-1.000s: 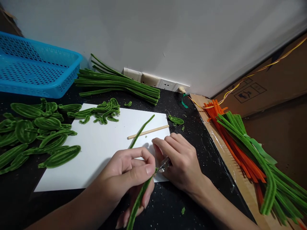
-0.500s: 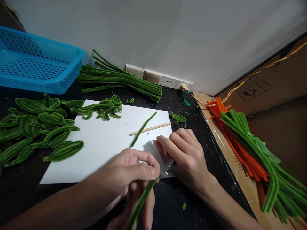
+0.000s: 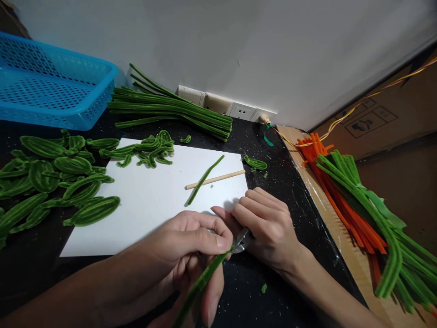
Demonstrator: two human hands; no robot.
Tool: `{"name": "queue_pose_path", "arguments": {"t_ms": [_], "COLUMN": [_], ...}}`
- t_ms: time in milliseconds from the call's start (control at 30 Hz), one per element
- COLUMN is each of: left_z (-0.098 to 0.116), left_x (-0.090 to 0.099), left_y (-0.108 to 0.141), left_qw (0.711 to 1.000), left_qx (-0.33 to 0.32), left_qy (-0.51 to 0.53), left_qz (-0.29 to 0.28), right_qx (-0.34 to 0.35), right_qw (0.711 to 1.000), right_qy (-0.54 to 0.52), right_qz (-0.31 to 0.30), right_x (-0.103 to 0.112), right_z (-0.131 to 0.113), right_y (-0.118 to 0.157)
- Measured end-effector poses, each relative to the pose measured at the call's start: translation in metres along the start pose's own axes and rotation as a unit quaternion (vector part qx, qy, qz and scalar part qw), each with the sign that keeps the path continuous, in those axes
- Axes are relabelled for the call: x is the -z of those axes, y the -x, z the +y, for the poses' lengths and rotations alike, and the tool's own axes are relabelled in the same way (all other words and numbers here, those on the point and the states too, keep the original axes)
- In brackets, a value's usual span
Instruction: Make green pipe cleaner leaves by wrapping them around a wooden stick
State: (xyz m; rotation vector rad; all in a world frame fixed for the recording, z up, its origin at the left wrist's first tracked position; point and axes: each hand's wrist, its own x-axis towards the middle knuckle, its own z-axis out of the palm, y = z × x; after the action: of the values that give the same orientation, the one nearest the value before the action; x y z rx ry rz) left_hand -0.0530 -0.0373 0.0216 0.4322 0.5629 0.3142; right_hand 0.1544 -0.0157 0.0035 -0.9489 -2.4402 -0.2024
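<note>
My left hand (image 3: 201,241) pinches a green pipe cleaner (image 3: 200,282) near its end, between thumb and index finger. The rest of the stem runs down toward the bottom edge. My right hand (image 3: 264,223) is closed around scissors (image 3: 242,240), whose metal blades meet the pinched end; the handles are hidden in the fist. Beyond the hands, a short green pipe cleaner piece (image 3: 205,180) lies across a thin wooden stick (image 3: 221,178) on a white sheet (image 3: 146,209).
Many green leaf-shaped loops (image 3: 73,168) lie at left, below a blue basket (image 3: 61,107). A bundle of green stems (image 3: 170,109) rests by the wall sockets (image 3: 241,110). Orange stems (image 3: 341,205) and lighter green stems (image 3: 362,196) lie on cardboard at right.
My hands have moved slightly right within the view, and the scissor blades have turned against the stem's end. The left hand keeps its pinch. The whole view has shifted a little.
</note>
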Motion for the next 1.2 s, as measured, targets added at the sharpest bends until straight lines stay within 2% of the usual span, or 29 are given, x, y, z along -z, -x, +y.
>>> {"name": "queue_pose_path", "arguments": {"t_ms": [100,333,500,667,967,1200], "left_z": [-0.0007,0.0008,0.0001,0.0008,-0.0011,-0.0010], "left_x": [0.0007,0.0044,0.0037,0.0018,0.0030,0.0020], "left_y": [0.0000,-0.0036,-0.0037,-0.0022,-0.0030,-0.0031], "left_qw": [1.000,0.996,0.993,0.993,0.995,0.986], "left_qx": [-0.010,-0.036,-0.075,-0.084,-0.102,-0.139], "left_qy": [0.008,0.040,0.035,0.025,-0.012,-0.091], "left_qz": [-0.011,-0.077,-0.079,-0.081,-0.010,0.030], "right_qx": [-0.001,-0.018,-0.038,-0.028,-0.027,-0.048], "right_qw": [1.000,1.000,0.999,0.999,0.999,0.998], "right_qy": [-0.014,0.001,-0.024,-0.038,-0.026,-0.025], "right_qz": [0.005,0.023,0.018,0.019,0.011,0.017], "right_x": [0.0019,0.0003,0.0006,0.0027,0.0043,0.0081], "right_z": [-0.0016,-0.0011,-0.0020,-0.0037,-0.0016,-0.0016], "right_y": [-0.0011,-0.0026,-0.0009,-0.0014,0.0002,-0.0013]}}
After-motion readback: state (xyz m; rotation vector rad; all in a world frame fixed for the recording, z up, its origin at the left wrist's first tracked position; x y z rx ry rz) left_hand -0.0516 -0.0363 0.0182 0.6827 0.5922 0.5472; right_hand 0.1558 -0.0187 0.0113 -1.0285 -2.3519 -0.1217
